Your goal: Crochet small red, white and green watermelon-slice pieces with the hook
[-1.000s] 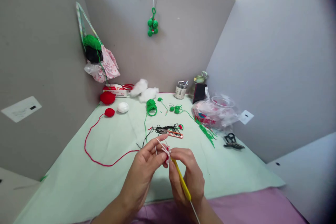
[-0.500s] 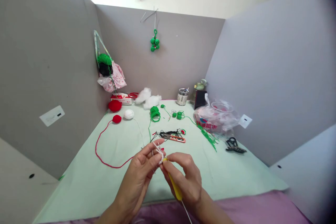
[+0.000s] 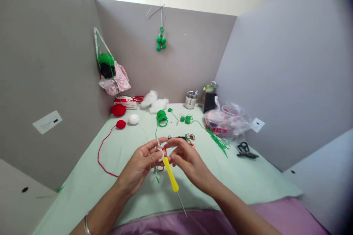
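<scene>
My left hand (image 3: pixel 142 165) is closed in a pinch on a small white crochet piece (image 3: pixel 161 156), white yarn running over its raised index finger. A yellow-handled crochet hook (image 3: pixel 171 175) sticks out of the work, its thin metal end slanting down toward the table's front edge. Beside it, my right hand (image 3: pixel 190 159) is off the handle, with thumb and bent index finger apart. Its index fingertip reaches close to the left fingertips. Red yarn (image 3: pixel 164 150) shows between the hands, and green yarn ends (image 3: pixel 157 179) dangle below. The hook's working tip is hidden.
Behind the hands lie black yarn (image 3: pixel 179 139), a green yarn bundle (image 3: pixel 162 118), a white ball (image 3: pixel 134 119) and a red ball (image 3: pixel 120 124). Toward the right are green strands (image 3: pixel 219 141), a plastic bag (image 3: pixel 227 120) and a black claw clip (image 3: pixel 246 150). Grey panels (image 3: pixel 165 69) surround the table.
My right hand has let go of the hook's yellow handle and moved up toward the yarn. The hook now hangs from the white work held in my left hand. The view shifted slightly.
</scene>
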Tool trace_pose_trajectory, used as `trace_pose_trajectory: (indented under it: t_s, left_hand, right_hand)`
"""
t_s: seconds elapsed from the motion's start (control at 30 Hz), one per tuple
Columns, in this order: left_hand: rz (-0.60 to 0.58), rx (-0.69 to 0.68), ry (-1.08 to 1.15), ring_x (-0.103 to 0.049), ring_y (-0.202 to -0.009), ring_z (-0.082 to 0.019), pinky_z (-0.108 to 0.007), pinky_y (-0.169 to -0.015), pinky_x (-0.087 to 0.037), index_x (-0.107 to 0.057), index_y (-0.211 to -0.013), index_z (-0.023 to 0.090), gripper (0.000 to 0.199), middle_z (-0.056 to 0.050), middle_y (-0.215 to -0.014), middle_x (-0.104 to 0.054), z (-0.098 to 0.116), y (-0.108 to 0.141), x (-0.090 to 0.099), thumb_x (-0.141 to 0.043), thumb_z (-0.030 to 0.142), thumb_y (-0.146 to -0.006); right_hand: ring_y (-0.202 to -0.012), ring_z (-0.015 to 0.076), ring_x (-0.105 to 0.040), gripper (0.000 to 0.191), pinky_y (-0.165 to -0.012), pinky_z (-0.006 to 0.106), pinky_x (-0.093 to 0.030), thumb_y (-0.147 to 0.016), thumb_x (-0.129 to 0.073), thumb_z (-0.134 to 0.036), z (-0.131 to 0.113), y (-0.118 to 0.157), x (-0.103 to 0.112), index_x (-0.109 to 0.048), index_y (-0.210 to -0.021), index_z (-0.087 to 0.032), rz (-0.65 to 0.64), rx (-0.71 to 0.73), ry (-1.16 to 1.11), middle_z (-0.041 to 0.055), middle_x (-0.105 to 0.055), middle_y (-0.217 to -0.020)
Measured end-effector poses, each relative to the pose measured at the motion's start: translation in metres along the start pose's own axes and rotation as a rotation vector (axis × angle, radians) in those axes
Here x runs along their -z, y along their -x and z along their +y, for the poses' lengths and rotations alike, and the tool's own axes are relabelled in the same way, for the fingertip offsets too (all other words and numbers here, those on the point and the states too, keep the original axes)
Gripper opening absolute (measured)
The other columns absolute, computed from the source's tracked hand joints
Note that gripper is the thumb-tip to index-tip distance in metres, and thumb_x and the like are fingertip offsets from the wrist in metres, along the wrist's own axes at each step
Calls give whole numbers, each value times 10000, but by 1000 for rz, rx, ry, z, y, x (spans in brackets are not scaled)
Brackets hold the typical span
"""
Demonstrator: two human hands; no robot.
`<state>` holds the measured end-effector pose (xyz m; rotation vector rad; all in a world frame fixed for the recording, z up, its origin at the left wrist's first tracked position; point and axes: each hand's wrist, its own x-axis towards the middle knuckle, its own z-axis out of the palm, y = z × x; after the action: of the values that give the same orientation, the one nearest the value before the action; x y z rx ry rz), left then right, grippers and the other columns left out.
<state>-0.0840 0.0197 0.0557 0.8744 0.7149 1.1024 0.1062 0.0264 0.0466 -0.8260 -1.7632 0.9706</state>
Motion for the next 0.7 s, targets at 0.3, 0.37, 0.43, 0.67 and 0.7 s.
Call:
trace_pose_trajectory:
  t_s: [0.3,0.37,0.43,0.67,0.7]
  left_hand:
    - [-61,115,-25,-713,-750,-188,-291,-720,-552,-782,-1209,152,406,-61,-848,-750,-11,-34,35,-880,228,-823]
    - [-64,152,-16,-706,-713,-181,-287,-707,-556,-789,-1181,126,391,-66,-813,-745,-20,-38,44,-887,208,-812]
    - [-38,167,5,-705,-700,-171,-276,-715,-565,-787,-1167,113,371,-57,-784,-738,-28,-40,51,-883,201,-820]
    - [73,124,125,-675,-683,-101,-145,-619,-533,-769,-1159,117,367,-17,-786,-690,-31,-45,63,-882,124,-810]
    - [74,120,137,-671,-680,-100,-152,-647,-551,-767,-1157,109,369,-17,-785,-685,-30,-45,63,-882,113,-806]
  right_hand:
    - [-531,116,-591,391,-509,221,-495,-1021,-575,-476,52,-21,20,-749,-870,-161,-130,-107,38,-20,-629,-614]
    - [-555,125,-614,361,-524,227,-508,-1029,-570,-429,61,-21,30,-760,-864,-170,-145,-107,157,-9,-661,-646]
    - [-635,143,-653,287,-594,250,-538,-1034,-564,-346,70,-21,40,-766,-912,-183,-140,-120,317,16,-720,-750]
    - [-1043,292,-654,205,-927,396,-514,-996,-542,-100,99,-35,58,-735,-965,-162,-131,-192,849,166,-712,-1028]
    - [-1042,297,-649,217,-936,396,-505,-996,-533,-92,102,-36,57,-729,-937,-162,-143,-196,875,168,-705,-1012]
